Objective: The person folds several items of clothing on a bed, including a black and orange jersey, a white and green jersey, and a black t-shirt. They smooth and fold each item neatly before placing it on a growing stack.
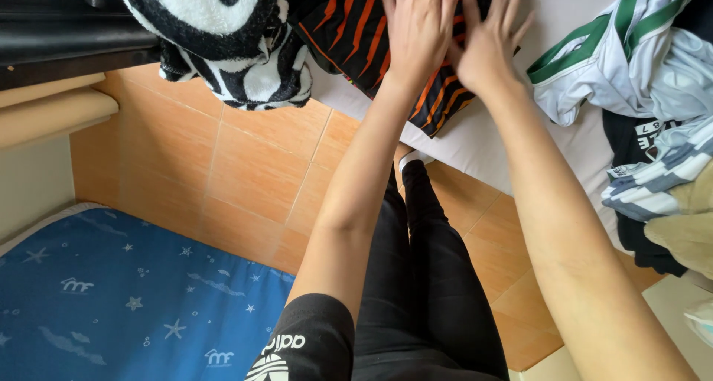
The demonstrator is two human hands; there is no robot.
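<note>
Item 1: our left hand [417, 26], laid flat on the black garment with orange stripes [356, 21], fingers straight and close together, pinching nothing. Fingertips run off the top edge of the view.

Item 2: our right hand [486, 43], flat beside the left and touching it at the thumb side, fingers slightly spread, palm down, also gripping nothing that we can see.

Item 3: the striped garment itself, lying on the pale mattress [475, 139] near its corner. Its stripes, and as far as we can judge its long axis, run diagonally from upper left to lower right. It lies directly beneath both palms and extends mostly to the left of them; the left hand sits nearer its middle, the right over its right edge, where the lower corner points toward the mattress edge.

Item 4: 1 fluffy black-and-white blanket [223, 39], just left of the striped garment, hanging over the mattress edge.

Item 5: a heap of clothes [646, 91] at right, green-trimmed white shirt uppermost, apart from both hands.

Item 6: orange tiled floor [245, 173] below, with a blue star-patterned mat [134, 299] at lower left.
</note>
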